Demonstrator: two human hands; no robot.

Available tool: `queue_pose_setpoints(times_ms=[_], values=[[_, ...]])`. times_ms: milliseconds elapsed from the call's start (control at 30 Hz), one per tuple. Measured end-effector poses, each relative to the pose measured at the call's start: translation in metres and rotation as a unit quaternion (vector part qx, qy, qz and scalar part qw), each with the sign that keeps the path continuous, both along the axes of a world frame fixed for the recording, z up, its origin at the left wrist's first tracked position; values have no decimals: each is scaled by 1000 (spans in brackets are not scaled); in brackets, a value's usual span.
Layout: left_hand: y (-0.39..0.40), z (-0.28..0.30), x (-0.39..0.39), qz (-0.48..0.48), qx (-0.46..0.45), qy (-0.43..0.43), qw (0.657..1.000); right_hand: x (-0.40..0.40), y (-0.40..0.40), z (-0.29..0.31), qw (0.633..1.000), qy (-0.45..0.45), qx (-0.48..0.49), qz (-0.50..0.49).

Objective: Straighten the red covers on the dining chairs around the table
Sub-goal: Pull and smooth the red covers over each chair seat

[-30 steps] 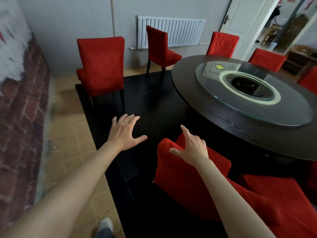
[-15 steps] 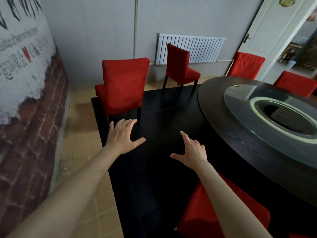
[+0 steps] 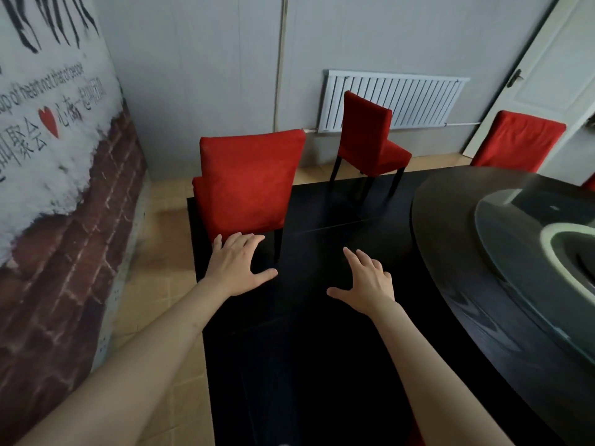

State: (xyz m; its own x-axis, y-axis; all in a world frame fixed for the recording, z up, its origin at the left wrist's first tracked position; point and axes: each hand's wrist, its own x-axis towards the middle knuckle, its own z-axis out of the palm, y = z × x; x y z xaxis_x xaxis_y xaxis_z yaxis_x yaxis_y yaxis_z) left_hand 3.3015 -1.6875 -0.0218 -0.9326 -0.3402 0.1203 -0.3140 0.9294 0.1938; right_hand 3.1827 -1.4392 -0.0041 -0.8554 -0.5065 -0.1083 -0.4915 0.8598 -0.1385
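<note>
A red-covered dining chair [image 3: 248, 181] stands ahead of me with its back turned to me, at the left edge of the black floor panel. My left hand [image 3: 236, 268] reaches out flat with fingers spread, its fingertips just below the lower hem of that chair's back cover. My right hand [image 3: 367, 281] is stretched forward over the black floor, fingers straight and apart, holding nothing. A second red chair [image 3: 367, 136] stands by the radiator, and a third red-covered chair back [image 3: 518, 140] shows behind the round dark table [image 3: 457, 252].
A brick-and-lettering wall [image 3: 54, 188] runs close along the left. A white radiator [image 3: 415, 98] hangs on the grey back wall, and a white door [image 3: 544, 72] is at the right. A glass turntable [image 3: 515, 226] lies on the table. Tan tiles edge the black floor.
My view has swung up and left, and the chair under my right hand has dropped out of sight. The chair ahead is nearer, and both empty hands have stretched towards it.
</note>
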Motion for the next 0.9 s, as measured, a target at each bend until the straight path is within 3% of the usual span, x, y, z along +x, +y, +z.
queue_pose_setpoints(times_ms=[267,900], values=[[-59,-1,-114,36,25,-26,999,-144,-79,-5,999,-6,24,33],[-295,6,-308,78,5,6,997,-333,-329,-2,994,3,29,106]])
